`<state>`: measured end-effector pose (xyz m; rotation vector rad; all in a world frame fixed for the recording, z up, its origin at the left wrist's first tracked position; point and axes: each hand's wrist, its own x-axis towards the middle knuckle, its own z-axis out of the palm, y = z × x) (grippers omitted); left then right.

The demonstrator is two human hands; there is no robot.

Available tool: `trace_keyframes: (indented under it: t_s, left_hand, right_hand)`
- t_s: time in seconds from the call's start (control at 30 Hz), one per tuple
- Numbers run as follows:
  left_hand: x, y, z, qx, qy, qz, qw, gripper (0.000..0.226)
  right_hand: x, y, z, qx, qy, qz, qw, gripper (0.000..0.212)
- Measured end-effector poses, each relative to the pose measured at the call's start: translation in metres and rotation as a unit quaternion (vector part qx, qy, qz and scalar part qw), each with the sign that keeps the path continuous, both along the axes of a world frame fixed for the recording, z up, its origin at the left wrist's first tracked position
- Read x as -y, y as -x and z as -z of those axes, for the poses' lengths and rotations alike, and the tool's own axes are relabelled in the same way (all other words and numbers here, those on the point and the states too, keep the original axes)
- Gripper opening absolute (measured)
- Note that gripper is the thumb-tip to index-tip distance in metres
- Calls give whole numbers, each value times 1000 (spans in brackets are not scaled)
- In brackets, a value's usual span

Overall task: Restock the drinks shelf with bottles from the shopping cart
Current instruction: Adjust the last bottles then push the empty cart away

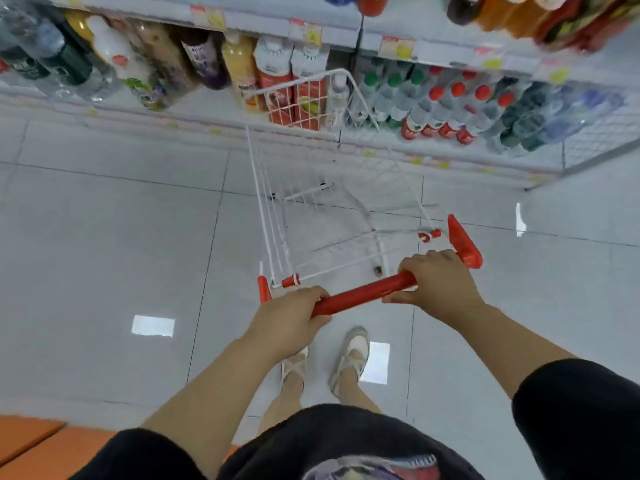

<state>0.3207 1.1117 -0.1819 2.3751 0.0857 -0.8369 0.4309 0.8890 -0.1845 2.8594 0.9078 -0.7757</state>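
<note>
Clothing: black short-sleeved top at the near edge; both forearms bare, reaching forward.
Shoes [349,358]: pale pair, standing on the floor just behind the cart.
Left hand [291,320]: fingers curled round the left end of the red handle [360,294], clamped on it.
Right hand [440,282]: wrapped over the right end of the same handle, gripping.
Shopping cart [273,220]: white wire, red corner caps; its far end sits close to the shelving, handle slanting across the view.
Floor [104,220]: pale glossy tiles with bright reflected patches; orange mat [31,441] at the near left corner.
Drinks shelf [450,150]: low tier just beyond the cart, with yellow tags along its edge.
Bottles [457,90]: red-capped clear ones in rows right of the cart, green-capped ones beside them; juices and cartons [273,71] to the left.
Clear bottle [337,93]: white cap, at the cart's far wire end; cannot tell whether it is in the cart or on the shelf.
Upper tier: price tags [304,31] on the front edge, blurred.
</note>
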Motion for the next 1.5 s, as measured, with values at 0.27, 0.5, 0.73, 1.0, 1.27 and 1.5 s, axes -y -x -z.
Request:
trace_keyframes:
  t_s: [0.27, 0.5, 0.73, 1.0, 1.27, 1.5]
  left_hand:
    - [43, -33, -1, 52, -27, 194, 979, 31]
    - [122, -78, 2, 181, -57, 286, 939, 30]
    - [235, -125, 8, 189, -39, 374, 907, 33]
    - [383, -150, 7, 168, -14, 477, 862, 28]
    - [527, -143, 8, 184, 22, 588, 787, 29]
    - [640, -127, 18, 210, 51, 684, 696, 30]
  right_hand:
    - [65, 77, -4, -21, -9, 283, 959, 56]
    - [140, 125, 4, 38, -93, 418, 903, 48]
    - [220, 153, 9, 38, -65, 514, 854, 39]
    - [317, 175, 6, 33, -76, 629, 773, 41]
    - [399, 223, -4, 29, -161, 759, 630, 32]
    - [440, 271, -9, 56, -67, 821, 564, 27]
